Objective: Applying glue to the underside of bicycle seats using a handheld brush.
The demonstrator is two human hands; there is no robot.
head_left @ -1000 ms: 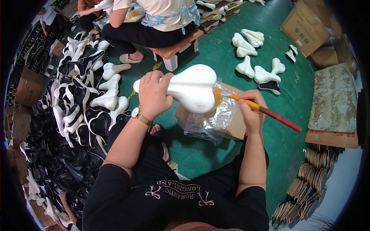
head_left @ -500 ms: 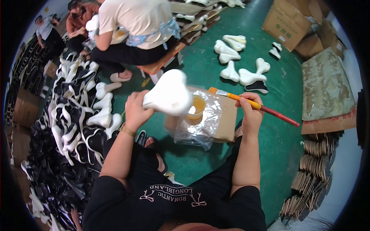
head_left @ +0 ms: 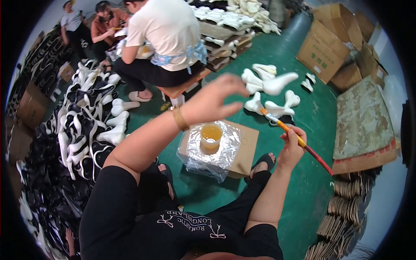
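Note:
My left hand is stretched out to the far right above the cardboard box, fingers apart and slightly blurred, with nothing in it. Just past its fingertips is a white saddle-shaped foam pad, apart from the hand; whether it rests on the pads there I cannot tell. My right hand grips a paintbrush with an orange and red handle, its bristles pointing up and left. Between my knees stands the cardboard box, partly covered by clear plastic sheet. A clear cup of yellow liquid stands on the sheet.
Several white pads lie on the green floor ahead. White and black saddle pieces are heaped at left. A co-worker sits on a stool ahead, with other people beyond. Cartons and stacked brown pieces line the right.
The white pad has left my left hand and is now over by the floor pads. That hand has swung right and opened. My right hand, with the paintbrush, has dropped slightly.

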